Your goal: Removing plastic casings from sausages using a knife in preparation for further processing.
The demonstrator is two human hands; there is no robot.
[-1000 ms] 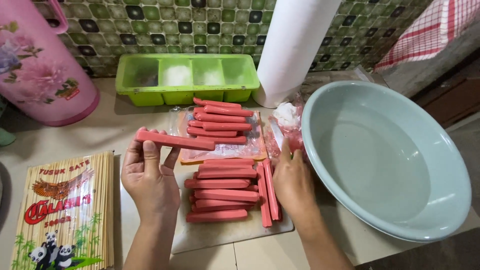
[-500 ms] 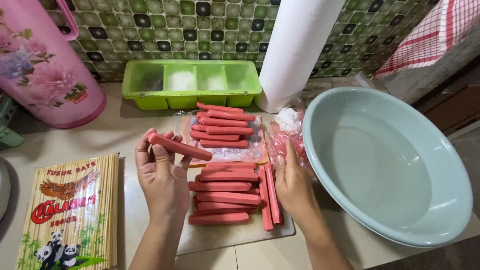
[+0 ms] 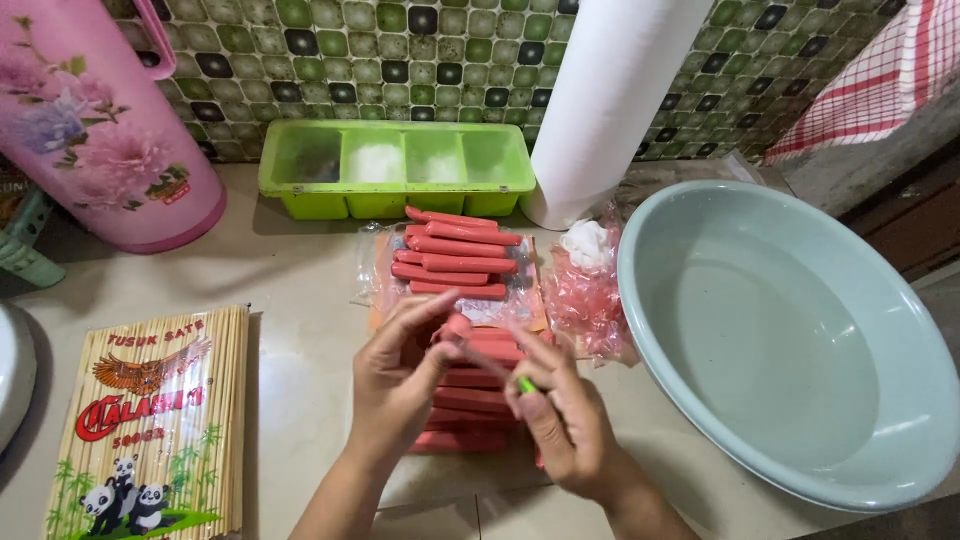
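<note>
Basin (image 3: 800, 330): one, pale green, cut off at the right edge.
Sausage stack (image 3: 465, 400): count hidden by both hands.
Back sausages (image 3: 455, 255): five on wrapper.
Left hand (image 3: 395, 385): fingers clamped on one sausage (image 3: 458, 326), above the stack.
Right hand (image 3: 570, 425): pinched on something green-tipped, unidentifiable.

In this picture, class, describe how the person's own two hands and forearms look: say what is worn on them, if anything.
Both the left hand and the right hand are bare: no gloves, rings, watch or bracelet show. The forearms are uncovered to the frame's edge, with no sleeve in view. Fingernails are short and unpainted.
</note>
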